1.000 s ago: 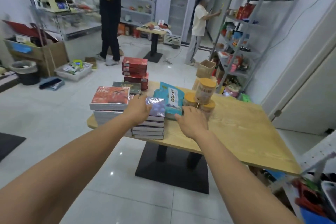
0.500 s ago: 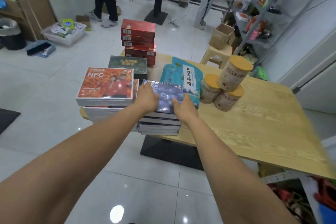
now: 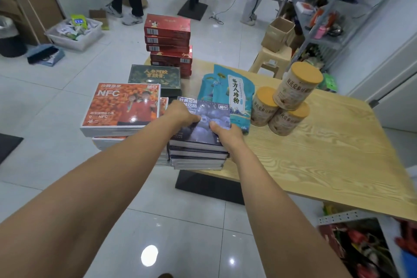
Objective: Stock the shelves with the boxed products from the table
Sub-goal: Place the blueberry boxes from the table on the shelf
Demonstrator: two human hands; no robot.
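Observation:
A stack of flat blueberry-drink boxes sits at the near left corner of the wooden table (image 3: 327,165). Both my hands grip the top blue box (image 3: 206,119): my left hand (image 3: 180,114) holds its left side, my right hand (image 3: 225,135) holds its right near corner with the thumb on top. To the left lies an orange NFC box (image 3: 121,106) on a stack. Behind it rests a dark green box (image 3: 155,77), and further back stands a stack of red boxes (image 3: 168,43).
Teal pouches (image 3: 234,95) and three yellow-lidded cans (image 3: 291,97) stand right of the blue stack. A metal shelf rack (image 3: 320,7) with goods is at the back right, a stool and carton (image 3: 277,36) before it. Two people stand at the back. Bins lie on the floor left.
The camera has tilted down and moved closer. My right hand moved from the table edge onto the blue box's right corner; both hands now grip the top box.

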